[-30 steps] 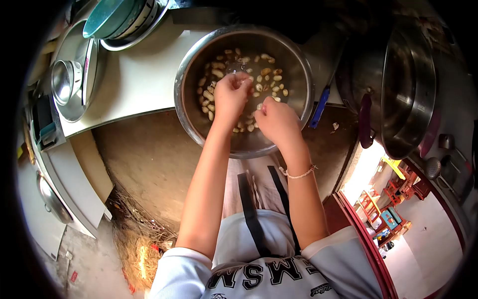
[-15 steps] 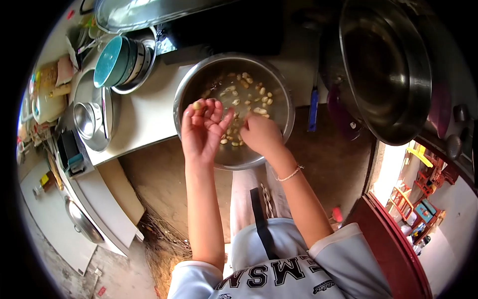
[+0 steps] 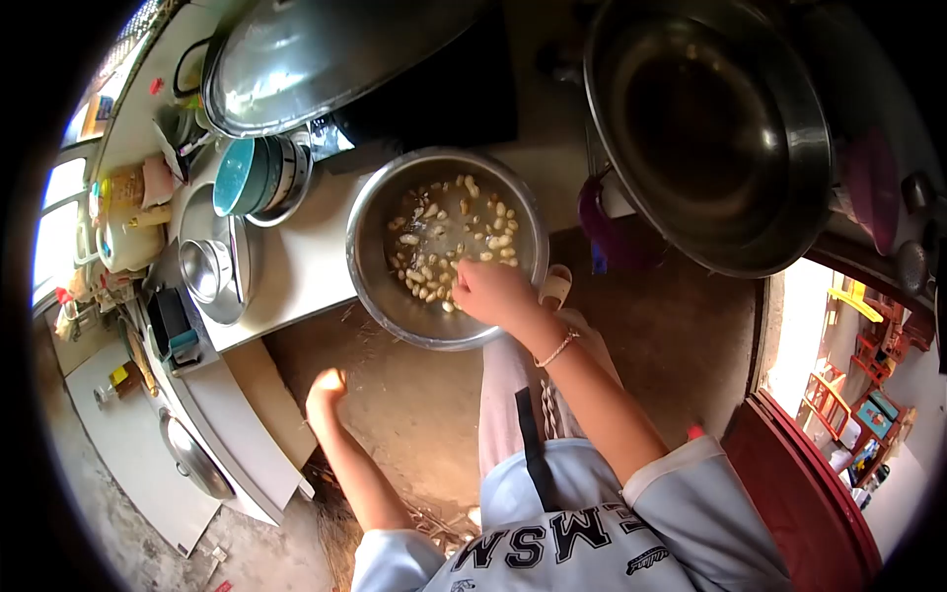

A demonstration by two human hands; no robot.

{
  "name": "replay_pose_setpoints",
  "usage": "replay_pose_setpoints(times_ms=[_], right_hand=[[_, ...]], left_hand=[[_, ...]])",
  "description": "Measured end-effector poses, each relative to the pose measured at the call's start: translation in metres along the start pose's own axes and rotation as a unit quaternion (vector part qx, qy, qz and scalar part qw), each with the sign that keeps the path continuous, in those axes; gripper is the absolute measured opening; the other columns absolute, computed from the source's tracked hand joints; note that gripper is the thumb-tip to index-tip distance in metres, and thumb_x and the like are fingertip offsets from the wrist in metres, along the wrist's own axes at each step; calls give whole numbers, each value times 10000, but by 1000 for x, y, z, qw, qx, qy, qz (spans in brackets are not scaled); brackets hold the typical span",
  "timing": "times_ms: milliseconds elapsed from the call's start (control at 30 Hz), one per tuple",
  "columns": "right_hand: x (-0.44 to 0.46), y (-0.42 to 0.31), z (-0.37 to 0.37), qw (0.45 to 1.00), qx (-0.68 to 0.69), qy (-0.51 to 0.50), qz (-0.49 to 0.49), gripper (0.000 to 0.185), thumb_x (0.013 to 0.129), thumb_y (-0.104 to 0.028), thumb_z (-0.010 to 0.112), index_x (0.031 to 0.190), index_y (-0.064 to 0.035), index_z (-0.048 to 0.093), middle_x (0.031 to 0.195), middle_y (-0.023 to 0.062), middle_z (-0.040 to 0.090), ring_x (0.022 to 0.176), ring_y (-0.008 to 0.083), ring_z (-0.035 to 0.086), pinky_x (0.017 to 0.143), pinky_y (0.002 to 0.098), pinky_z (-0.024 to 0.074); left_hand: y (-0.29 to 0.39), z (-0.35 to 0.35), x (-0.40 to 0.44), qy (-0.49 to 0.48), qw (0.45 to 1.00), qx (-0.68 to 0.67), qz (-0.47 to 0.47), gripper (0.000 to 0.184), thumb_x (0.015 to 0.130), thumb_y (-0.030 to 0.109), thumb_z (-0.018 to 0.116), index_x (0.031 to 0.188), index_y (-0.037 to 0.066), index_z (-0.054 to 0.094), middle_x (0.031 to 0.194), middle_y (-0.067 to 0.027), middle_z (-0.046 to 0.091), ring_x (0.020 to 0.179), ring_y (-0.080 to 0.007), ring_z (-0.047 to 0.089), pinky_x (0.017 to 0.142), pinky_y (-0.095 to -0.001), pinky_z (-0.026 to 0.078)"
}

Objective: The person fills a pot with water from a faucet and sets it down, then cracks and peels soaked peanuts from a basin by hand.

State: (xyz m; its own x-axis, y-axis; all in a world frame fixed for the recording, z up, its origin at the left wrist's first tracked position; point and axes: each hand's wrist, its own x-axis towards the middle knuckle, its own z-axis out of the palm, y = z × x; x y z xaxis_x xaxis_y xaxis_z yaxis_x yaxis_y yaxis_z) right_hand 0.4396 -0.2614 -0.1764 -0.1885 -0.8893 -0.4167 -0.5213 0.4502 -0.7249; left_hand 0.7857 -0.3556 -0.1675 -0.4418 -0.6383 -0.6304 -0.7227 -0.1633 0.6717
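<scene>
A large steel basin [image 3: 362, 259] holds many pale peanuts [image 3: 426, 275], apparently in shallow water. Over the basin's near right side is my right hand [image 3: 493, 293], its fingers closed and pointing down at the peanuts. Whatever those fingers pinch is hidden. Out to the left, below the counter edge and away from the basin, my left hand [image 3: 327, 393] is curled into a fist. Its contents, if any, cannot be seen.
Teal bowls [image 3: 237, 176] and small steel bowls [image 3: 204, 270] stand on the counter [image 3: 296, 276] at left. A big metal lid [image 3: 316, 69] leans behind. A large wok [image 3: 710, 128] is at right. The counter's front edge runs beside the basin.
My left hand has gone from palm-up over the basin, a peanut at its fingertips, to a fist low on the left. My right hand stays over the peanuts. The view has shifted.
</scene>
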Motion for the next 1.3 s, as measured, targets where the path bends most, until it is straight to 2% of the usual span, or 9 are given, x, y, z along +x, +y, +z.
replay_pose_setpoints(times_ms=[67,167,267,367,433,667,767,1000,1300], right_hand=[[-4,0,-3,1000,20,-11,-16,151,722,-202,505,721,-52,520,657,114,574,625,284,563,567,376,432],[-5,4,0,1000,23,-9,-15,152,716,-202,511,730,-52,520,660,122,570,628,288,559,562,379,428],[-2,0,-3,998,29,-47,-8,164,715,-210,514,757,-53,523,670,127,570,636,292,559,567,383,428],[0,3,2,999,38,-32,-15,178,716,-225,517,783,-61,525,675,122,574,634,292,561,564,391,428],[-2,-2,-8,996,50,-71,10,230,728,-235,503,781,-16,548,747,173,589,713,319,577,630,418,452],[-12,-6,-32,986,148,-70,6,219,731,-207,505,824,-10,521,737,169,587,713,338,568,638,414,451],[-22,-21,-62,993,61,-93,28,176,797,-195,465,828,-25,497,706,68,523,660,170,498,569,288,412],[16,29,25,871,456,67,-169,150,814,-139,471,732,-14,468,571,15,466,532,78,463,477,212,380],[-1,-10,-35,681,725,-100,-11,193,856,-199,468,739,-49,495,596,-24,433,442,18,286,400,154,232]], left_hand=[[-34,1,-37,26,965,24,-261,244,831,195,423,689,19,514,621,-55,522,552,-151,489,545,-268,394],[75,12,-90,51,944,-325,-18,160,814,152,467,676,73,449,572,-11,445,469,-106,442,483,-262,382],[78,25,-93,-184,679,-637,315,117,764,117,521,681,82,447,522,2,399,381,-103,410,400,-285,380],[23,50,-56,-116,978,-173,4,152,830,182,463,763,49,497,589,-11,480,481,-109,460,481,-257,388],[10,64,-24,-33,961,192,-198,231,874,224,424,818,27,530,634,-19,534,549,-114,492,536,-239,394],[262,155,-13,-13,912,-367,182,319,904,323,350,776,46,445,588,27,348,502,-49,298,498,-205,320],[320,196,5,51,947,-209,238,533,895,423,297,1058,-52,479,625,-29,467,513,-72,364,482,-196,293],[322,196,16,111,914,-336,196,501,909,374,280,1024,-48,522,579,10,392,481,-44,289,461,-192,275],[230,164,19,286,901,-318,79,206,879,169,428,868,22,573,580,69,367,523,-9,314,520,-154,335]])
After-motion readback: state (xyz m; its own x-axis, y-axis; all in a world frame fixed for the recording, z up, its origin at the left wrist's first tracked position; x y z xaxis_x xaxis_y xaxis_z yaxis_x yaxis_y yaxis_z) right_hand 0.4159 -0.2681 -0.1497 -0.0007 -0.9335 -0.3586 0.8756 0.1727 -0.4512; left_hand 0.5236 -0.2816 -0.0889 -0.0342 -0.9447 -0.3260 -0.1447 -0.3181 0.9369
